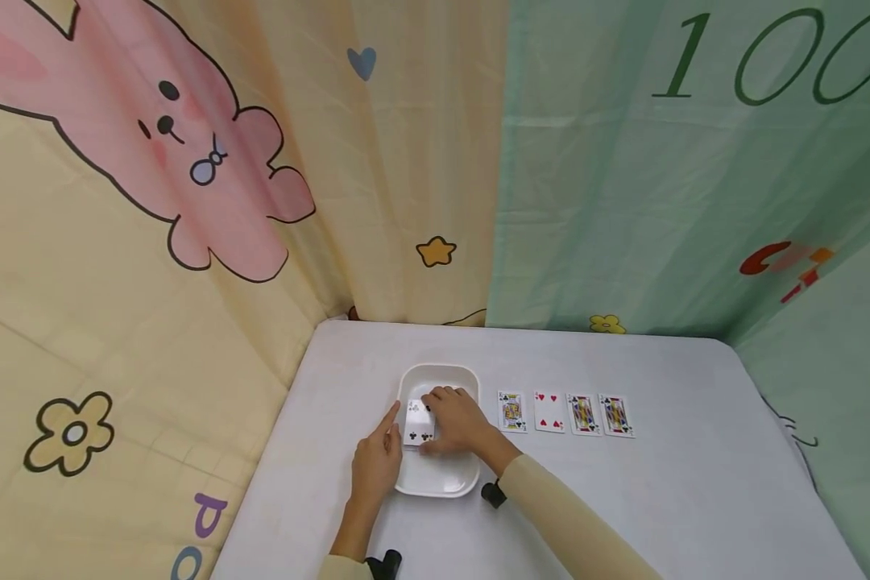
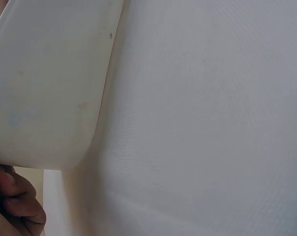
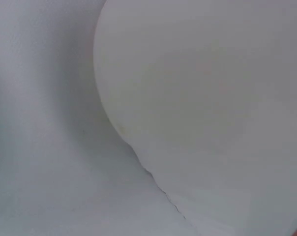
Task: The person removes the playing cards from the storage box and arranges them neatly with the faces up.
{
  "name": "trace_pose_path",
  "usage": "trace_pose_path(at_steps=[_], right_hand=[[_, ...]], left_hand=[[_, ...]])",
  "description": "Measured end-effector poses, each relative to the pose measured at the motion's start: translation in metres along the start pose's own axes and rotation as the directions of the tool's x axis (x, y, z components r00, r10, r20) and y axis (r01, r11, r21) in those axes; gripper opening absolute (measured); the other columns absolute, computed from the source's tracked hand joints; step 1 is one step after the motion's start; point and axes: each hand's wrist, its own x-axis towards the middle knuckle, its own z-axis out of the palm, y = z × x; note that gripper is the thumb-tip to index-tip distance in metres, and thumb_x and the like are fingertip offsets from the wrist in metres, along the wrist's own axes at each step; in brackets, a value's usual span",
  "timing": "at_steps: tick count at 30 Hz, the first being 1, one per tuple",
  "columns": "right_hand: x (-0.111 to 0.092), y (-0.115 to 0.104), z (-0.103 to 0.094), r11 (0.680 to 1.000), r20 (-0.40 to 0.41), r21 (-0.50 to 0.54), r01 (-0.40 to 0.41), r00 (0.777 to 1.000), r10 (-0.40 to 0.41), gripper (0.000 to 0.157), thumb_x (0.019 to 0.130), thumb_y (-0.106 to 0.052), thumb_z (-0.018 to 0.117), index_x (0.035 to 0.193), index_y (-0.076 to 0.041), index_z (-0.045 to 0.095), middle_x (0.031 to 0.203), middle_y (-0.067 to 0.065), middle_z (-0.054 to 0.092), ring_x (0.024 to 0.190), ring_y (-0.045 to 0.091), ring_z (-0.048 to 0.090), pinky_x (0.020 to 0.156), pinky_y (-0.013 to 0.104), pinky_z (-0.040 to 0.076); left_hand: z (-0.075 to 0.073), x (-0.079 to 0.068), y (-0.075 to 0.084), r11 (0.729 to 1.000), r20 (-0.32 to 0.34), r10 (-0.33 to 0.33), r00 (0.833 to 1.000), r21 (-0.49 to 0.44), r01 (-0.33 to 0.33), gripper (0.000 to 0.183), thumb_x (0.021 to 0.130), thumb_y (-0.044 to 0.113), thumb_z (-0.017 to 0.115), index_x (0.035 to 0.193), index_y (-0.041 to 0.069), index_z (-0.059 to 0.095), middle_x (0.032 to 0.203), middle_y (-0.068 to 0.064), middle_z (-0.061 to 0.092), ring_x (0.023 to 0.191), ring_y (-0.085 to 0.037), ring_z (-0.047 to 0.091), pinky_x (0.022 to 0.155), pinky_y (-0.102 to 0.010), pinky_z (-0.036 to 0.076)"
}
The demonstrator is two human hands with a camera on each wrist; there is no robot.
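A stack of playing cards (image 1: pixel 415 423), with a clubs card face up on top, is in the left part of a white tray (image 1: pixel 438 488). My right hand (image 1: pixel 458 420) reaches over the tray and grips the stack, fingers at its far end and thumb at its near end. At the tray's left rim, my left hand (image 1: pixel 379 461) holds the edge; curled fingers (image 2: pixel 23 196) show by the tray wall (image 2: pixel 50 98) in the left wrist view. The right wrist view has the tray's outer side (image 3: pixel 202 98) filling much of it, with the cards out of sight.
Right of the tray, several cards lie face up in a row: a face card (image 1: pixel 511 412), a hearts card (image 1: pixel 549 412) and more face cards (image 1: pixel 584 415). They rest on a white-covered table (image 1: pixel 681 499). Printed curtains (image 1: pixel 435 161) hang behind and at the sides.
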Motion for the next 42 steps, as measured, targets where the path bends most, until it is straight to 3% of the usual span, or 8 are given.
trace_pose_path(at_steps=[10,16,22,28,36,42], right_hand=[[-0.031,0.017,-0.032,0.992,-0.11,0.114,-0.049,0.992,0.061,0.091,0.075,-0.064,0.081,0.149,-0.016,0.055,0.142,0.004,0.059,0.132,0.022,0.054,0.114,0.045,0.041],[-0.066,0.04,-0.047,0.968,-0.199,0.218,-0.122,0.966,0.166,0.092,0.074,-0.056,0.085,0.149,-0.015,0.053,0.143,0.007,0.058,0.134,0.028,0.053,0.112,0.051,0.042],[-0.099,0.066,-0.05,0.959,-0.253,0.213,-0.188,0.937,0.24,0.088,0.071,-0.057,0.086,0.144,-0.019,0.058,0.142,0.007,0.057,0.132,0.028,0.053,0.108,0.053,0.045],[-0.127,0.081,-0.047,0.941,-0.231,0.225,-0.254,0.924,0.305,0.087,0.07,-0.053,0.089,0.144,-0.018,0.059,0.141,0.01,0.057,0.13,0.031,0.053,0.106,0.056,0.046],[-0.15,0.087,-0.02,0.954,-0.131,0.148,-0.259,0.951,0.279,0.089,0.066,-0.055,0.092,0.141,-0.018,0.061,0.135,0.004,0.06,0.127,0.027,0.055,0.11,0.056,0.043],[-0.161,0.083,-0.004,0.96,-0.08,0.17,-0.221,0.968,0.237,0.086,0.063,-0.052,0.093,0.135,-0.015,0.065,0.129,0.004,0.061,0.121,0.027,0.055,0.105,0.053,0.042]], left_hand=[[0.003,0.001,-0.003,1.0,-0.023,0.008,1.0,-0.006,-0.008,0.044,0.106,0.025,0.056,0.15,0.031,0.056,0.054,0.006,0.04,0.046,-0.008,0.031,0.045,-0.024,0.03],[0.002,0.0,-0.003,1.0,-0.023,-0.007,1.0,-0.009,0.007,0.044,0.106,0.024,0.055,0.15,0.03,0.055,0.053,0.006,0.039,0.046,-0.008,0.031,0.045,-0.023,0.029],[0.0,0.0,-0.001,1.0,-0.007,-0.019,1.0,-0.016,0.019,0.045,0.106,0.024,0.055,0.151,0.03,0.055,0.055,0.005,0.039,0.047,-0.009,0.03,0.046,-0.024,0.029],[0.002,0.0,0.001,0.999,0.0,-0.031,1.0,-0.015,0.031,0.045,0.107,0.025,0.055,0.151,0.031,0.054,0.054,0.004,0.041,0.047,-0.01,0.031,0.046,-0.024,0.028],[0.004,0.0,-0.002,1.0,-0.021,-0.027,0.999,-0.013,0.027,0.044,0.106,0.025,0.055,0.15,0.03,0.055,0.053,0.006,0.039,0.046,-0.008,0.03,0.045,-0.024,0.029],[0.003,-0.001,-0.002,0.999,-0.017,-0.024,1.0,-0.023,0.024,0.044,0.107,0.025,0.054,0.151,0.031,0.055,0.054,0.005,0.039,0.047,-0.008,0.029,0.046,-0.025,0.028]])
